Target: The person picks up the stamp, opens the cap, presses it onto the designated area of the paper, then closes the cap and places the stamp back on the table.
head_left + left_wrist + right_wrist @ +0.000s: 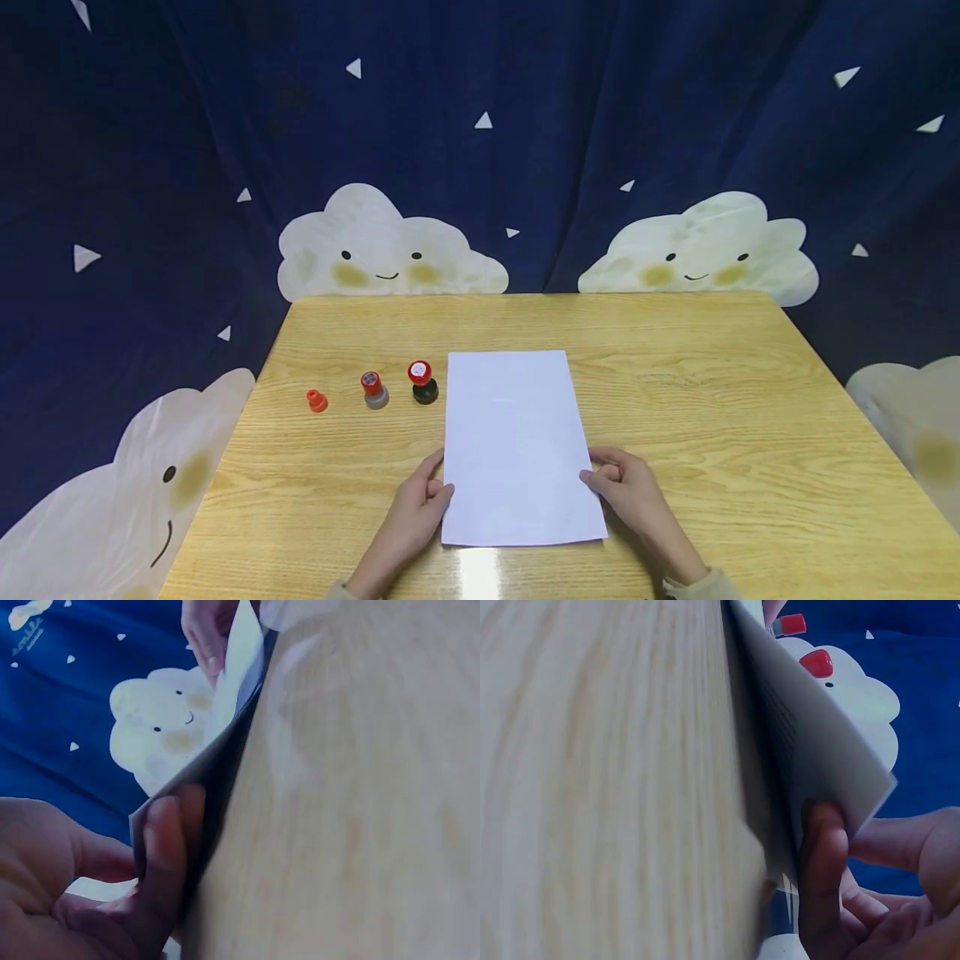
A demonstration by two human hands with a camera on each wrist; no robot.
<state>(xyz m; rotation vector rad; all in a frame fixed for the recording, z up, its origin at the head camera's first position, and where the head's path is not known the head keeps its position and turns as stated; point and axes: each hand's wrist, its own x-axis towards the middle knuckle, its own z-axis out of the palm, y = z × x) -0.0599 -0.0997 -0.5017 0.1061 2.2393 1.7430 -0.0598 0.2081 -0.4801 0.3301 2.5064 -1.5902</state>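
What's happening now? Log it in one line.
left hand: pinches white rectangular paper sheet, left edge | right hand: pinches right edge | red-knobbed black stamp: left of sheet

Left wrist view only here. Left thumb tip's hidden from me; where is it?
Observer: The left hand has it on the paper's upper face, at the left edge.
Operator: Any print underneath?
Observer: The right wrist view shows faint lines, like print, on the underside.
Operator: What's left of the paper?
Observer: A row of three: small orange piece, red-and-gray stamp and, nearest the paper, red-and-black stamp.
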